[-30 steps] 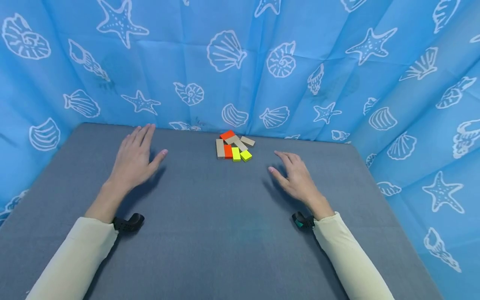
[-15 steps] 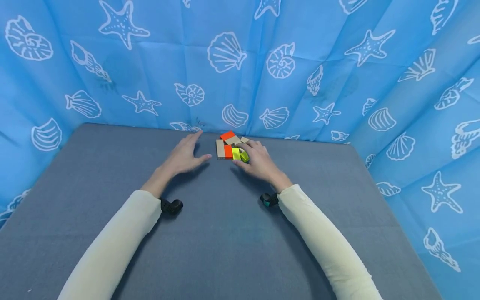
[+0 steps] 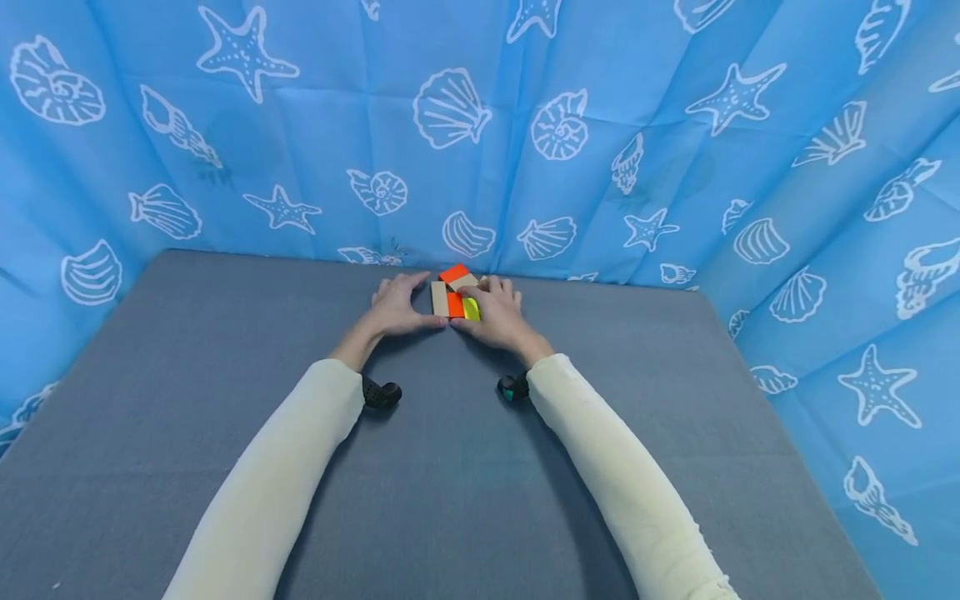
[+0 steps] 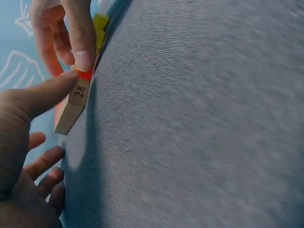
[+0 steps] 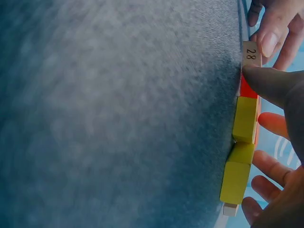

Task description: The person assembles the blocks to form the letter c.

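To the right of the pale wooden block stamped 28 (image 4: 79, 91), the right hand (image 3: 497, 318) hides one yellow rectangular block (image 5: 235, 183) from the head view and partly covers another (image 3: 471, 308). There the stamp is too small to read. Below that wooden block, cream fabric sleeves (image 3: 288, 475) run off the bottom edge. Beside it, the grey cloth-covered counter (image 5: 118, 109) blurs in the right wrist view.

Table (image 3: 450, 500): grey, finely ribbed surface with a straight far edge.
Curtain (image 3: 330, 117): light blue, hanging in folds behind and beside the table.
Starfish (image 3: 246, 52) and shells (image 3: 447, 108): white prints across the curtain.
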`<state>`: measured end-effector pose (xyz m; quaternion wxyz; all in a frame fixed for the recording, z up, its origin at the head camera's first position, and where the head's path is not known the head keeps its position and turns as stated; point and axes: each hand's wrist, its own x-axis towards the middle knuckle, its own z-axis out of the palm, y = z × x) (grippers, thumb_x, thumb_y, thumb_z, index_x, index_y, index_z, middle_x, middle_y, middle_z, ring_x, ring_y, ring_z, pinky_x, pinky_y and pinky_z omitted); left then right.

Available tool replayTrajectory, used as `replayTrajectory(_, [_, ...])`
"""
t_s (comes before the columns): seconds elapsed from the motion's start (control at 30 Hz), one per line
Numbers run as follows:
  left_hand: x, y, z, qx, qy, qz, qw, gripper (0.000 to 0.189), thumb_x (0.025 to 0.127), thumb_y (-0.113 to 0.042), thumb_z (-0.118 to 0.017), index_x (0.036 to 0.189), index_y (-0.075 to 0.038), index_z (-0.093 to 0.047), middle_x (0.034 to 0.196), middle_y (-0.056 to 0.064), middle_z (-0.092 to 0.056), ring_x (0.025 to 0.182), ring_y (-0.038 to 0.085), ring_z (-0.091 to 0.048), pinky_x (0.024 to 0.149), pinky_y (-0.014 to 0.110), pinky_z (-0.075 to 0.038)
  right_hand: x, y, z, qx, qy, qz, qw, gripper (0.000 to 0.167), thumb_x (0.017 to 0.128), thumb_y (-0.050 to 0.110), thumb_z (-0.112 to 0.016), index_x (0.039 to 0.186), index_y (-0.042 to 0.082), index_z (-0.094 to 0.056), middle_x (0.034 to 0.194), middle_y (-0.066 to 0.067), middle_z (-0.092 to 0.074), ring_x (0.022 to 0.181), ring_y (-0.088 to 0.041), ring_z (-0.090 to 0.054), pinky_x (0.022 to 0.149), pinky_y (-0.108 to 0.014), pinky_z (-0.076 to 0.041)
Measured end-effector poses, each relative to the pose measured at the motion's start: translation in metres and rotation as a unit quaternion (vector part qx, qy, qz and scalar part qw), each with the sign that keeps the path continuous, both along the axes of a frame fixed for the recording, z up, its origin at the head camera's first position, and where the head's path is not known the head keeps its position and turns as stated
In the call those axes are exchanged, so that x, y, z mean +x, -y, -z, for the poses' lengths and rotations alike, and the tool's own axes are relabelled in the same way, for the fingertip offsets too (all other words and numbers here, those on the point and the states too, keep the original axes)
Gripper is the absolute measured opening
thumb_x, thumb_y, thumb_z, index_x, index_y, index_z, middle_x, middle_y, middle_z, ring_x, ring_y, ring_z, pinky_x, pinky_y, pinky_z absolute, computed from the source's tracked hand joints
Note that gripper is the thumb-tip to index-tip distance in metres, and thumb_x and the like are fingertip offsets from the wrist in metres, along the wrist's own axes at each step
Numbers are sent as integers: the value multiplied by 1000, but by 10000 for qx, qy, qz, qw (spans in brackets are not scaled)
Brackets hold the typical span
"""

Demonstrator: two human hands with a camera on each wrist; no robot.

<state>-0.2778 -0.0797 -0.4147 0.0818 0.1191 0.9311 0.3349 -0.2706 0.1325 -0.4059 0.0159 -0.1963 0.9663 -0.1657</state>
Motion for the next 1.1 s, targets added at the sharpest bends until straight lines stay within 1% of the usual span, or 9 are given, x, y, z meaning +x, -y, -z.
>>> replayTrajectory(0.1, [-3,-4,-1,-155,147,-54,9998,92,84,-49,-80,158,-14,-37,144,19,-44,126,39,-33,105,57,-27,0,3,1,44,45,117,9999,58,95,44,-71,145,18,-57,130,-13,-42,121,-31,-31,94,-47,-24])
replayTrajectory(0.2, [-2,-6,-2,-154,276,-141,9994,86,85,-45,-81,156,-15,-42,142,20,-44,123,38,-33,104,56,-27,2,5,0,72,59,134,9999,59,95,43,-72,145,16,-57,129,-13,-41,122,-31,-29,94,-48,-24])
replayTrajectory(0.3, [0,-4,-1,-37,303,-190,9994,81,84,-41,-83,151,-15,-47,137,20,-46,121,37,-34,103,56,-27,6,5,-2,168,91,41,9998,58,94,43,-73,142,15,-59,130,-12,-41,124,-31,-28,95,-49,-23])
replayTrajectory(0.4, [5,2,0,31,280,-138,9995,79,82,-38,-85,148,-13,-50,131,19,-48,119,37,-36,102,55,-28,12,4,-6,272,158,-133,9994,55,92,44,-75,138,14,-62,133,-12,-41,127,-32,-27,96,-50,-22])
replayTrajectory(0.57, [21,17,-1,189,345,69,9992,80,80,-35,-88,147,-11,-51,128,18,-50,117,36,-39,101,54,-31,26,0,-8,308,250,-278,9988,56,91,45,-76,134,12,-64,136,-11,-43,131,-31,-25,98,-50,-21])
replayTrajectory(0.73, [38,38,-2,444,462,293,9975,80,80,-31,-89,147,-10,-51,127,18,-51,115,35,-40,97,54,-36,40,-4,-9,426,159,-354,9983,60,90,47,-76,136,12,-64,140,-11,-47,129,-32,-30,94,-48,-24])
replayTrajectory(0.87, [52,54,-1,590,442,503,9960,80,80,-29,-89,146,-7,-51,125,19,-51,114,36,-41,95,55,-37,50,-5,-10,470,155,-380,9981,63,87,49,-78,136,11,-65,144,-12,-49,129,-32,-32,94,-48,-26])
replayTrajectory(1.0, [63,67,0,651,450,674,9946,80,79,-29,-90,146,-6,-51,125,18,-51,117,36,-43,96,56,-37,58,-5,-11,458,197,-509,9975,64,86,50,-79,135,11,-65,144,-12,-51,127,-31,-36,94,-46,-29])
replayTrajectory(1.1, [69,74,0,673,482,759,9937,80,79,-29,-90,146,-8,-51,125,17,-51,117,36,-43,96,56,-37,63,-5,-11,311,313,-633,9970,63,87,48,-80,135,10,-65,144,-12,-52,127,-30,-39,95,-44,-32])
